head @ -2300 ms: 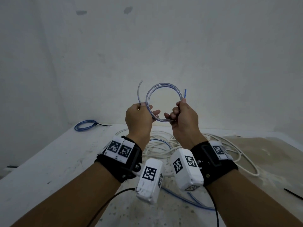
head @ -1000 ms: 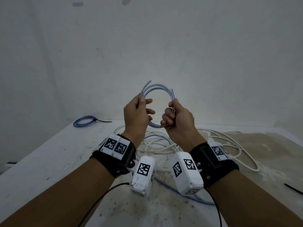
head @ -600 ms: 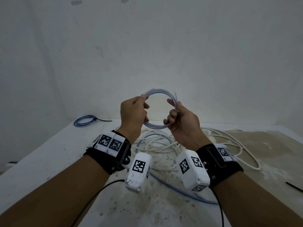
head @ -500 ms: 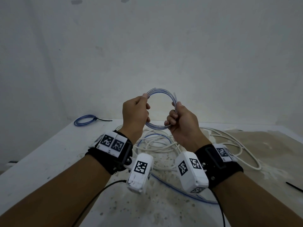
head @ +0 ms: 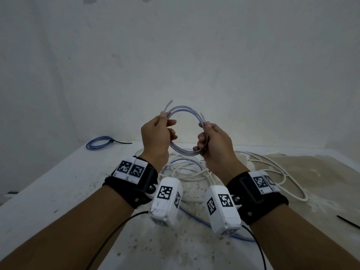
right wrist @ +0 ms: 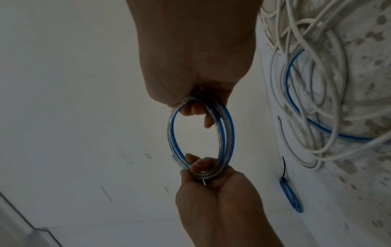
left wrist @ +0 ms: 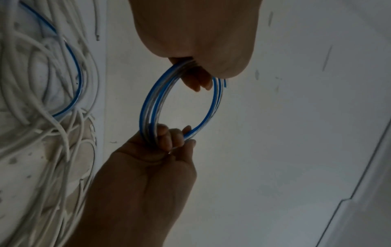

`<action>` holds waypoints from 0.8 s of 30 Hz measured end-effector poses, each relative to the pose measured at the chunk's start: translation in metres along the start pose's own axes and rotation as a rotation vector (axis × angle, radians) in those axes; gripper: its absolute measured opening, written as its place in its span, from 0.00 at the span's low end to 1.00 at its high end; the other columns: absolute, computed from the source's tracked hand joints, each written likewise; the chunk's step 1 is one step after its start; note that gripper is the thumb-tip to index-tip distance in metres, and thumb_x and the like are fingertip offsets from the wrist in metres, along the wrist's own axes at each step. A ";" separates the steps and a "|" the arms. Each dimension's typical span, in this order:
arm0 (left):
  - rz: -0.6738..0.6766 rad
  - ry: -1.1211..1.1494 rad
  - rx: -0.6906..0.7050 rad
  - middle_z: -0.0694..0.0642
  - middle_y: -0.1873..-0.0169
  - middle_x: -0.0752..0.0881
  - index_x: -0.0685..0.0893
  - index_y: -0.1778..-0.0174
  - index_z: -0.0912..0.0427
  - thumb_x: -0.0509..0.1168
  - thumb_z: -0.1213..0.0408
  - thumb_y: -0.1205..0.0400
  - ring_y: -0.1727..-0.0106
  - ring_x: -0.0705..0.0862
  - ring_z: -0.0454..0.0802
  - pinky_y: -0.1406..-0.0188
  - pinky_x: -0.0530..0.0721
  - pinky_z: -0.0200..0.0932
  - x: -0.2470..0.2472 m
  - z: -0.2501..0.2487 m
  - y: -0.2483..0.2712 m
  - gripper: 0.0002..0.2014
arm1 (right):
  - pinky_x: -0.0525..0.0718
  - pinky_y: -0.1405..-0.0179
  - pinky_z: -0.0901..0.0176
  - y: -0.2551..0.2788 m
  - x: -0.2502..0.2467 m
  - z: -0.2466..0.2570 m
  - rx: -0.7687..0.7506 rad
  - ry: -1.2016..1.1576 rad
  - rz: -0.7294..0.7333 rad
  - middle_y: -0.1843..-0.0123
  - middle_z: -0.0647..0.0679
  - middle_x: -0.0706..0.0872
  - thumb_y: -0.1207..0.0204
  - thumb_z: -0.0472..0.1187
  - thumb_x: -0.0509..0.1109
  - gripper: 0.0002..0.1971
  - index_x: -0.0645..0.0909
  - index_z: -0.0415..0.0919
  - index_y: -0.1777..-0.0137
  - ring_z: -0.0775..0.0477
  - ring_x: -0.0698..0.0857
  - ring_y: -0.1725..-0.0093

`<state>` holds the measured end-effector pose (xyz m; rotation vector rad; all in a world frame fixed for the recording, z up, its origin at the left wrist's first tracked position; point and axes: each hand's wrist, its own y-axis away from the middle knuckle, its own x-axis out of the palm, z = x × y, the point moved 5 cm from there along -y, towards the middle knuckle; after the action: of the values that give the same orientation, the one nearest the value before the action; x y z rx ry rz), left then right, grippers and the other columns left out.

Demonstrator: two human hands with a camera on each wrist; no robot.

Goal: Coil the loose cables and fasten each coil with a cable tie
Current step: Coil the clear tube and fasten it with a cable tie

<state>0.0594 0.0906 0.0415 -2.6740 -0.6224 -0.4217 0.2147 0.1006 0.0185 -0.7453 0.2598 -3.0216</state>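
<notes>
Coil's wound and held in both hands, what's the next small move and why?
Probably hand the coil over to the left hand alone, so the right hand can fetch the loose black cable tie on the table. Both hands pinch the coil, its ends stick out free, and no tie is on it yet.

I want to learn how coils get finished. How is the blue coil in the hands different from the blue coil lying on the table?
The held coil is up in the air, gripped by the left hand and right hand; the tabled coil lies flat near the wall. The tabled coil has a black cable tie on it; the held coil shows none, and its ends stick out. Both are blue-striped clear cable.
</notes>
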 end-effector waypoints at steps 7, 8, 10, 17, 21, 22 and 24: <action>0.104 -0.136 0.003 0.52 0.72 0.82 0.89 0.58 0.56 0.63 0.60 0.13 0.81 0.70 0.46 0.79 0.70 0.40 -0.001 0.013 0.013 0.12 | 0.78 0.76 0.60 -0.005 -0.006 0.008 -0.040 -0.092 -0.071 0.65 0.48 0.84 0.11 0.41 0.58 0.10 0.80 0.42 0.48 0.52 0.74 0.76; 0.088 -0.120 -0.009 0.53 0.71 0.81 0.89 0.58 0.56 0.63 0.60 0.13 0.82 0.70 0.46 0.79 0.71 0.40 -0.001 0.012 0.012 0.12 | 0.78 0.76 0.60 -0.005 -0.006 0.011 -0.073 -0.049 -0.066 0.65 0.48 0.84 0.11 0.41 0.58 0.10 0.80 0.41 0.46 0.52 0.74 0.77; 0.049 -0.088 -0.017 0.53 0.71 0.80 0.89 0.58 0.57 0.64 0.60 0.13 0.82 0.70 0.45 0.79 0.71 0.41 -0.004 0.010 0.008 0.12 | 0.79 0.76 0.59 -0.003 -0.005 0.014 -0.117 0.035 -0.049 0.66 0.47 0.82 0.11 0.40 0.57 0.10 0.80 0.39 0.44 0.51 0.74 0.78; 0.054 -0.087 0.061 0.52 0.69 0.87 0.87 0.63 0.58 0.62 0.61 0.12 0.80 0.75 0.45 0.76 0.78 0.42 0.000 0.003 0.007 0.15 | 0.75 0.78 0.59 0.000 -0.003 0.004 -0.143 0.229 0.010 0.72 0.49 0.73 0.11 0.41 0.57 0.10 0.76 0.42 0.51 0.51 0.67 0.80; 0.137 -0.290 0.218 0.54 0.70 0.88 0.88 0.63 0.57 0.61 0.57 0.12 0.78 0.76 0.49 0.73 0.77 0.46 -0.001 0.004 0.010 0.17 | 0.85 0.71 0.53 0.000 -0.004 -0.001 -0.080 0.118 0.007 0.72 0.48 0.74 0.10 0.41 0.56 0.10 0.76 0.39 0.50 0.51 0.69 0.80; 0.164 -0.342 0.250 0.56 0.71 0.87 0.88 0.64 0.58 0.61 0.56 0.12 0.78 0.76 0.50 0.73 0.76 0.46 -0.003 0.006 0.011 0.18 | 0.88 0.67 0.50 -0.001 -0.005 0.000 -0.060 0.063 0.002 0.71 0.48 0.75 0.10 0.41 0.57 0.10 0.77 0.39 0.51 0.51 0.71 0.79; 0.208 -0.396 0.275 0.61 0.71 0.86 0.88 0.66 0.57 0.61 0.55 0.12 0.78 0.75 0.50 0.72 0.74 0.46 -0.005 0.011 0.013 0.18 | 0.90 0.64 0.49 -0.005 -0.006 0.005 -0.054 0.027 -0.013 0.68 0.47 0.80 0.10 0.42 0.57 0.11 0.79 0.41 0.50 0.50 0.75 0.77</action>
<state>0.0633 0.0825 0.0264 -2.5303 -0.4602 0.2409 0.2221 0.1047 0.0212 -0.7134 0.3406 -3.0495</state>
